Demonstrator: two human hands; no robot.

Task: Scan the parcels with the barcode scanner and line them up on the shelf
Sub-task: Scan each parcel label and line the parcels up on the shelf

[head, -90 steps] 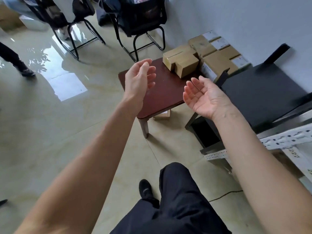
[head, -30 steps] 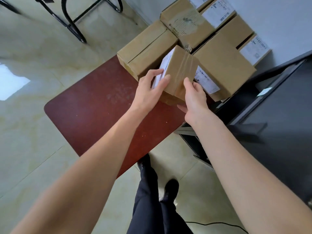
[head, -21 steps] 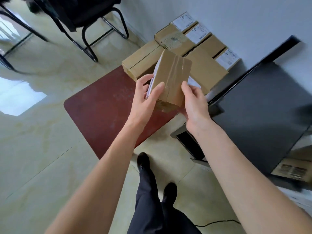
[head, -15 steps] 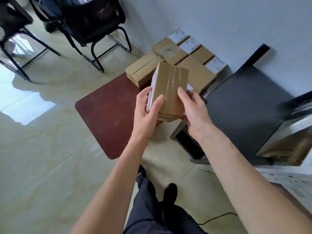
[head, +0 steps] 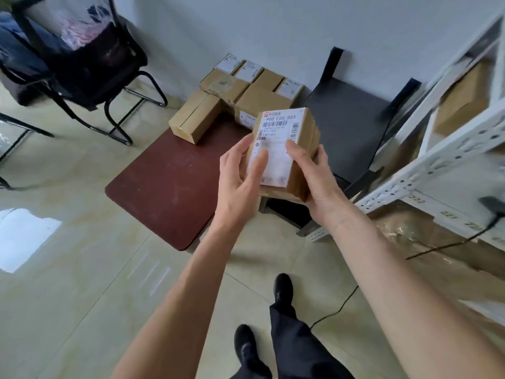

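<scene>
Small cardboard parcel held mid-air above the near-right edge of the red table, label up, long axis running near-far. Left hand and right hand clamp opposite sides, thumbs curled onto the label. Barcode scanner lies right, nearer the right hand.

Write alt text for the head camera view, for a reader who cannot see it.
Both hands, left hand and right hand, hold a small cardboard parcel with its white shipping label facing up. Behind it, more parcels sit on a low dark red table; a white metal shelf stands at right.
</scene>
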